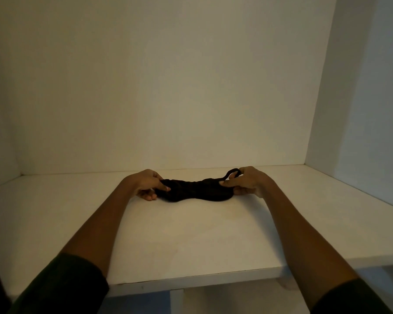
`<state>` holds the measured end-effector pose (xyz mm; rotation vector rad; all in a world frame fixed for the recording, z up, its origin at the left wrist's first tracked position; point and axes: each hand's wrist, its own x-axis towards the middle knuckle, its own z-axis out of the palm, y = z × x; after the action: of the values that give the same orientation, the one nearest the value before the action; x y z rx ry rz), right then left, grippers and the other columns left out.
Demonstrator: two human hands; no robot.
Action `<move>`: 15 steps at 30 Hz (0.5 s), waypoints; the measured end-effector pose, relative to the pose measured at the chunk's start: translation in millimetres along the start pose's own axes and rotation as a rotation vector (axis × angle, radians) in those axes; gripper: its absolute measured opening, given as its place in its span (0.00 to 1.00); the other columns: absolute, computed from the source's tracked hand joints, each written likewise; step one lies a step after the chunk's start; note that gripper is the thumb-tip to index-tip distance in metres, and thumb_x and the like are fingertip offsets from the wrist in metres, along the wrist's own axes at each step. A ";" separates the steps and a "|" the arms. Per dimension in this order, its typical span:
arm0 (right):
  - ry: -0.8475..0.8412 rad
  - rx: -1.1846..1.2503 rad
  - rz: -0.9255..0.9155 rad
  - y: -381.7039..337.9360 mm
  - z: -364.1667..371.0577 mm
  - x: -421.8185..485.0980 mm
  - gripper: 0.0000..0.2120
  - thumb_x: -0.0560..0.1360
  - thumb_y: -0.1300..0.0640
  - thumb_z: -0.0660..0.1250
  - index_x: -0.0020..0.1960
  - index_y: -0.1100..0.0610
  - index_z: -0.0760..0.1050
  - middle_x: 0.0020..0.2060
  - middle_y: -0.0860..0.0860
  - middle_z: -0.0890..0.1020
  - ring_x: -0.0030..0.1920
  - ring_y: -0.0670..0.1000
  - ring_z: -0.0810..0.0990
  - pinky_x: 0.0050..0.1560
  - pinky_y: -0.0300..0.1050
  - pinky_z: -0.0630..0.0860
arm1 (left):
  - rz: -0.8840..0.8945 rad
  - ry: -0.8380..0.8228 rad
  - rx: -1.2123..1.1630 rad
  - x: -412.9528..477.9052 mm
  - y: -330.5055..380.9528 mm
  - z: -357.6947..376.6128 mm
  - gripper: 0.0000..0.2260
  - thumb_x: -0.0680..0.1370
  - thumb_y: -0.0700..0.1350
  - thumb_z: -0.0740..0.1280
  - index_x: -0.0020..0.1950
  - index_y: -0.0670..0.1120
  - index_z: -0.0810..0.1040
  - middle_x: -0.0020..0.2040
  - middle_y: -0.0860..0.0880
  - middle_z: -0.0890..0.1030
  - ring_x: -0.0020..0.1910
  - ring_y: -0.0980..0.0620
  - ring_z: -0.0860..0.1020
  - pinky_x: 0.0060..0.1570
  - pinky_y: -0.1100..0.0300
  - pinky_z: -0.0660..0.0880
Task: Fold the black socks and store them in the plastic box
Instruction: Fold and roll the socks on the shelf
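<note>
The black socks (195,190) lie stretched sideways on a white shelf (191,241), towards its back. My left hand (149,184) pinches their left end between thumb and fingers. My right hand (247,182) grips the right end, where a thin loop of the cuff sticks up past my fingers. Both ends are slightly lifted while the middle sags onto the shelf. No plastic box is in view.
The shelf sits inside a white alcove with a back wall (168,87) and side walls left and right (361,109). The shelf's front edge (191,281) runs across the bottom, with a vertical divider (176,300) below it.
</note>
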<state>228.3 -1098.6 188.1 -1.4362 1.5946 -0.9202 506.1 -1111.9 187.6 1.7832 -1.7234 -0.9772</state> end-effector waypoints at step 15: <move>0.336 -0.412 -0.122 2.4 18.6 2.3 0.21 0.66 0.49 0.76 0.35 0.58 0.66 0.34 0.51 0.74 0.42 0.53 0.75 0.29 0.37 0.66 | -0.003 -0.005 -0.004 -3.8 1.1 -0.1 0.14 0.74 0.41 0.71 0.57 0.43 0.74 0.34 0.46 0.76 0.22 0.55 0.74 0.22 0.66 0.73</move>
<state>244.0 -1100.8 177.8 -1.7437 2.0541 -0.9811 505.7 -1108.3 189.1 1.7829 -1.7211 -0.9863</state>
